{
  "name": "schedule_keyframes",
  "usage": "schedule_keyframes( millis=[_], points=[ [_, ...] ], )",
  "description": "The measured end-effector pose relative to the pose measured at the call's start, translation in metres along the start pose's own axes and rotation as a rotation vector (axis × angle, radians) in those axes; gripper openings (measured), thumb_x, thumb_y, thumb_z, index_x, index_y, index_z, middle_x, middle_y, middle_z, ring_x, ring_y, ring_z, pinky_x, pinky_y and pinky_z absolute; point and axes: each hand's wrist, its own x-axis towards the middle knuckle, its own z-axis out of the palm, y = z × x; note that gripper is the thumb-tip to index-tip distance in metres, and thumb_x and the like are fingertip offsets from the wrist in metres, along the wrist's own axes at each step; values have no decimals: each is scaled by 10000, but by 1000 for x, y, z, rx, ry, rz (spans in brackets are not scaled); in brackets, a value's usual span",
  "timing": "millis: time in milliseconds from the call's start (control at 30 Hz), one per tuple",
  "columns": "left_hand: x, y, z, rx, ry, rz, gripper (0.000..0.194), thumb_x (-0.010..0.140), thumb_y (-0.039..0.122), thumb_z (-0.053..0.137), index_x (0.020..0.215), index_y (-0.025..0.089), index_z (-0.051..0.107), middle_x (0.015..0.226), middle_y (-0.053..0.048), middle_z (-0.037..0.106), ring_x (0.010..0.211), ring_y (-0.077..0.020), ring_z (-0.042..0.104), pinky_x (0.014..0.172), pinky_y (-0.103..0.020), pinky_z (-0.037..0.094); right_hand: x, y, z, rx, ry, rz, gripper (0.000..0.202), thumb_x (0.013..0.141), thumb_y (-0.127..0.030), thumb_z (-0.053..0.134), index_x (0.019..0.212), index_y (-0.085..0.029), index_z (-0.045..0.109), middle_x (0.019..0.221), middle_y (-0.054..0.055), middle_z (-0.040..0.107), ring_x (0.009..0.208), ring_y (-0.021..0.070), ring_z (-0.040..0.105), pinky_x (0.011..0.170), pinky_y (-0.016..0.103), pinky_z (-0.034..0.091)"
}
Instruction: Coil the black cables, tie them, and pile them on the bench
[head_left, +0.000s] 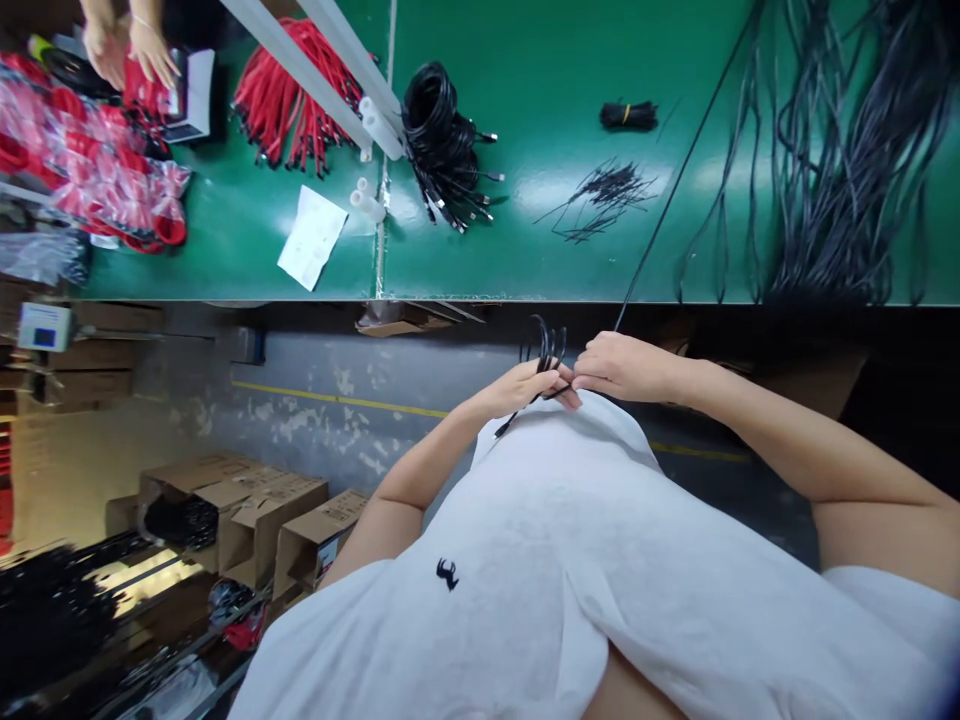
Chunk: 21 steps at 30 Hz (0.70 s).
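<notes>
My left hand is closed around a partly coiled black cable, whose loops stand up above the fingers. One end with a dark plug hangs below that hand, against the white shirt. Close beside it, my right hand pinches the same cable, fingers pressed together. From there a black strand runs up over the table edge toward the large heap of loose black cables at the right. Both hands are in front of the waist, just off the table's edge.
On the green table lie coiled black cables, short black ties, a tied black bundle, a paper sheet and red cables. A co-worker's hands are over bagged red cables. Cardboard boxes stand on the floor.
</notes>
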Motion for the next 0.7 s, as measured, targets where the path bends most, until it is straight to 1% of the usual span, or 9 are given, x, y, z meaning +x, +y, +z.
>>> schedule_keyframes(
  millis=[100, 167, 267, 333, 433, 533, 600, 633, 700],
  points=[
    [-2, 9, 0, -26, -60, -109, 348, 870, 456, 644, 893, 110, 627, 556, 37, 513, 432, -66, 427, 454, -212, 336, -18, 20, 0, 67, 38, 105, 486, 1012, -455, 345, 762, -182, 659, 713, 54, 646, 695, 173, 518, 732, 314, 330],
    [-2, 10, 0, -110, -59, -153, 386, 864, 476, 650, 931, 95, 639, 539, 72, 420, 394, -42, 318, 406, -199, 234, -27, 30, -1, 87, 80, 176, 487, 1011, -466, 341, 779, -190, 670, 739, 53, 663, 728, 177, 533, 773, 321, 343],
    [-2, 8, 0, -207, -74, -145, 421, 842, 484, 681, 962, 81, 663, 547, 45, 479, 385, -41, 341, 399, -198, 238, -30, 37, -1, 104, 125, 236, 483, 1008, -479, 337, 800, -206, 676, 760, 45, 679, 749, 180, 545, 818, 333, 352],
    [-3, 7, 0, -271, -136, -150, 412, 825, 468, 705, 954, 78, 679, 513, 36, 498, 361, -47, 349, 385, -197, 253, -27, 43, 3, 112, 127, 223, 473, 1004, -488, 346, 811, -214, 680, 777, 47, 685, 767, 185, 556, 839, 340, 360],
    [-8, 13, 1, -409, -187, -213, 321, 840, 401, 700, 910, 89, 694, 403, 93, 360, 293, -28, 213, 334, -171, 202, -32, 73, 6, 46, 155, 250, 442, 997, -491, 373, 847, -219, 686, 861, 61, 703, 869, 197, 578, 934, 365, 353],
    [-14, 25, 2, -551, -55, -192, 229, 915, 302, 608, 815, 107, 674, 368, 137, 185, 260, -5, 70, 306, -132, 150, -59, 127, -2, -136, 235, 486, 428, 1020, -452, 345, 938, -193, 676, 1045, 97, 702, 998, 192, 563, 1047, 390, 283],
    [-18, 32, 0, -612, 43, -151, 287, 968, 271, 516, 762, 120, 645, 366, 140, 140, 242, 1, 35, 298, -119, 148, -79, 151, -17, -271, 261, 665, 439, 1039, -412, 303, 988, -162, 660, 1133, 133, 677, 1034, 185, 542, 1075, 398, 243],
    [-20, 36, -2, -626, 80, -132, 325, 988, 273, 473, 744, 128, 632, 361, 138, 134, 232, 0, 28, 291, -119, 144, -87, 153, -26, -336, 254, 724, 449, 1043, -404, 290, 981, -147, 653, 1124, 151, 673, 1022, 188, 536, 1063, 396, 251],
    [-29, 42, -9, -630, 167, -50, 396, 1016, 310, 404, 714, 151, 605, 341, 137, 118, 213, -5, 6, 271, -129, 107, -95, 137, -39, -456, 220, 759, 481, 1037, -431, 286, 886, -139, 637, 1004, 171, 677, 942, 210, 530, 977, 388, 307]
  ],
)
